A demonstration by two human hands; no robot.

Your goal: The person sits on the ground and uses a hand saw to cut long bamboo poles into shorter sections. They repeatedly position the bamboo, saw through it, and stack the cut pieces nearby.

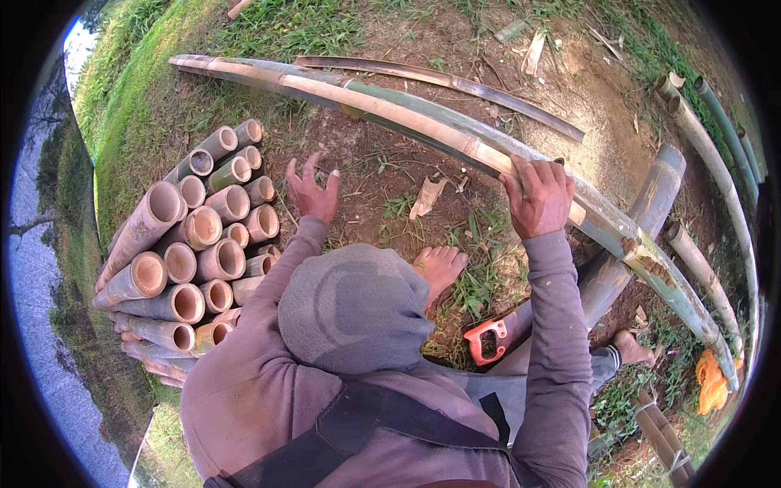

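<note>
A long green bamboo pole (407,109) with a pale strip along its side stretches across in front of me from the far left to the lower right. My right hand (538,195) is closed over its upper side, right of the middle, with the fingers curled around it. My left hand (313,191) is raised off the pole, over the dirt, fingers spread and holding nothing. Close to its left lies a stack of cut bamboo pieces (202,228), hollow ends facing me. A handsaw with an orange handle (488,339) lies below my right hand, its blade mostly hidden.
A thick grey bamboo log (657,191) lies crosswise under the pole at the right. Beyond the pole rests a split bamboo strip (455,82). More poles (728,195) lie along the right edge, near an orange cloth (711,381). Bamboo scraps (429,197) litter the dirt.
</note>
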